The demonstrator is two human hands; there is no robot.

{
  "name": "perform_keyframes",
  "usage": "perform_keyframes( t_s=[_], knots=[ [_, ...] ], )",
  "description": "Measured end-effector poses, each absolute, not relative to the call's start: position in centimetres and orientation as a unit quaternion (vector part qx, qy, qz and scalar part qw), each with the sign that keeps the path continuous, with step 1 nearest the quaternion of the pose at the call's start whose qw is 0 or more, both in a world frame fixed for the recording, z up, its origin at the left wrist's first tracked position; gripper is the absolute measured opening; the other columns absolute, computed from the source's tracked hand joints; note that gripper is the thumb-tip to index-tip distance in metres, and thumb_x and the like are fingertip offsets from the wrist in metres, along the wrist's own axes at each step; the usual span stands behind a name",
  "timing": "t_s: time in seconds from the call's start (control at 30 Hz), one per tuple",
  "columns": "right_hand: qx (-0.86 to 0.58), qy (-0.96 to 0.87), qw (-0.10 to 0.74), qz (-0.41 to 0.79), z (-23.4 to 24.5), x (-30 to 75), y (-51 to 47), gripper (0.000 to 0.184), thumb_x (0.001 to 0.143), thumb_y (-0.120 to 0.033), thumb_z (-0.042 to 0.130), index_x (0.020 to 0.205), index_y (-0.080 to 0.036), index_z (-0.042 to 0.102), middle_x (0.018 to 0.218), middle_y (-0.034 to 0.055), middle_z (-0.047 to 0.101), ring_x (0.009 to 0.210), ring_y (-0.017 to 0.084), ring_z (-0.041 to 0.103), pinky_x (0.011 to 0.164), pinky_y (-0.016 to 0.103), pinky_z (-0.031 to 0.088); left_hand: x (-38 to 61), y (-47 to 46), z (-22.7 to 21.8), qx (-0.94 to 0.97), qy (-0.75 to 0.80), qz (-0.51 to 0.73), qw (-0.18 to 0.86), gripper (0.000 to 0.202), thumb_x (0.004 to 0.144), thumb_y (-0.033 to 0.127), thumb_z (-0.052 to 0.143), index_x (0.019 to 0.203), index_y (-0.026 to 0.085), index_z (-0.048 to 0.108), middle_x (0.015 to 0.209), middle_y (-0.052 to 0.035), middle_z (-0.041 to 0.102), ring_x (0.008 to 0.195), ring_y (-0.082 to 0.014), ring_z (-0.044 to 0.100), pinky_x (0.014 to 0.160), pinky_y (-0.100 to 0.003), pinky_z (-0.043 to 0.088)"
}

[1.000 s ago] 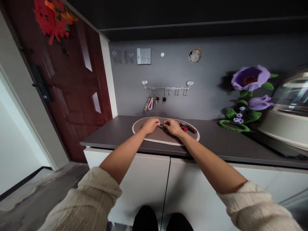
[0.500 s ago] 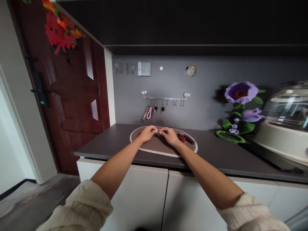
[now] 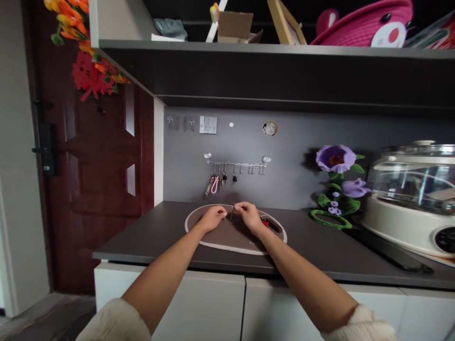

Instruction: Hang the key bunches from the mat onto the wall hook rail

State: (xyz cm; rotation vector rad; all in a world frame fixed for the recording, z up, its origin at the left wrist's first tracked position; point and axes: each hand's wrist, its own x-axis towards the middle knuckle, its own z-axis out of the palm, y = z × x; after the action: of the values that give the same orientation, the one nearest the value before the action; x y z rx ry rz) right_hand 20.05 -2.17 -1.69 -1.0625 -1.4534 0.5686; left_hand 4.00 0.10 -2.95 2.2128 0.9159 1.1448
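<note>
Over a brown oval mat (image 3: 231, 241) with a cream rim, my right hand (image 3: 249, 218) pinches a thin metal piece, probably a small key (image 3: 232, 211), at its fingertips. My left hand (image 3: 213, 219) rests close by, fingers curled toward that piece, though I cannot tell whether it holds anything. A dark object with red parts (image 3: 270, 225) lies on the mat just beyond my right hand, partly hidden by it. Its exact kind is too small to tell.
The mat lies on a dark grey countertop (image 3: 142, 237). A wall rail (image 3: 236, 164) with hanging keys and keychains is behind it. To the right stand a flower decoration (image 3: 334, 189) and a cream cooker with a glass lid (image 3: 412, 199). A dark shelf (image 3: 270, 71) overhangs.
My view has tilted up and levelled, bringing the upper shelf into sight. My hands have drawn slightly apart, and the thin metal piece now stands visibly between them.
</note>
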Motion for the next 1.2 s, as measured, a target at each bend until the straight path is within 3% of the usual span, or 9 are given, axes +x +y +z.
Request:
perform_keyframes(
  t_s=[0.13,0.3,0.47,0.73,1.2],
  knots=[
    [-0.424,-0.56,0.625,0.341,-0.4,20.1,-1.8,0.022,0.063,-0.035,0.06,0.068,-0.015,0.056,0.06,-0.0001,0.056,0.056,0.01,0.051,0.058,0.025,0.045,4.1,0.1,-2.9,0.816,0.346,0.409,0.217,0.017,0.074,0.023,0.044,0.07,0.012,0.056,0.065,-0.0004,0.056,0.062,-0.0108,0.048,0.062,-0.023,0.038],
    [-0.431,-0.504,0.656,0.359,2.8,20.5,-0.6,0.012,0.066,-0.026,0.06,0.07,-0.016,0.054,0.066,0.0006,0.056,0.062,0.01,0.055,0.059,0.024,0.049,4.1,0.3,-3.1,0.821,0.364,0.401,0.182,0.017,0.074,0.021,0.043,0.07,0.013,0.057,0.066,-0.0017,0.058,0.063,-0.012,0.05,0.062,-0.023,0.037],
    [-0.438,-0.47,0.689,0.336,6.0,21.3,1.6,0.004,0.074,-0.018,0.051,0.071,-0.016,0.05,0.059,-0.0014,0.053,0.054,0.007,0.052,0.052,0.021,0.049,4.1,0.7,-3.4,0.831,0.365,0.391,0.155,0.017,0.074,0.022,0.044,0.07,0.013,0.058,0.07,-0.0033,0.06,0.066,-0.0129,0.052,0.063,-0.023,0.037],
    [-0.485,-0.435,0.703,0.286,9.3,21.3,4.2,0.011,0.075,-0.009,0.043,0.068,-0.016,0.049,0.054,-0.0028,0.05,0.045,0.006,0.049,0.044,0.019,0.045,4.2,0.8,-3.4,0.832,0.375,0.38,0.151,0.019,0.075,0.024,0.045,0.073,0.014,0.06,0.075,-0.0043,0.063,0.069,-0.0134,0.054,0.065,-0.024,0.039],
    [-0.552,-0.413,0.688,0.227,8.8,20.9,7.9,0.008,0.072,-0.011,0.047,0.068,-0.015,0.053,0.054,-0.0017,0.051,0.044,0.007,0.05,0.045,0.02,0.047,4.1,0.2,-2.9,0.83,0.387,0.372,0.153,0.019,0.075,0.024,0.045,0.073,0.013,0.061,0.074,-0.0041,0.063,0.067,-0.013,0.053,0.064,-0.023,0.038]
  ],
)
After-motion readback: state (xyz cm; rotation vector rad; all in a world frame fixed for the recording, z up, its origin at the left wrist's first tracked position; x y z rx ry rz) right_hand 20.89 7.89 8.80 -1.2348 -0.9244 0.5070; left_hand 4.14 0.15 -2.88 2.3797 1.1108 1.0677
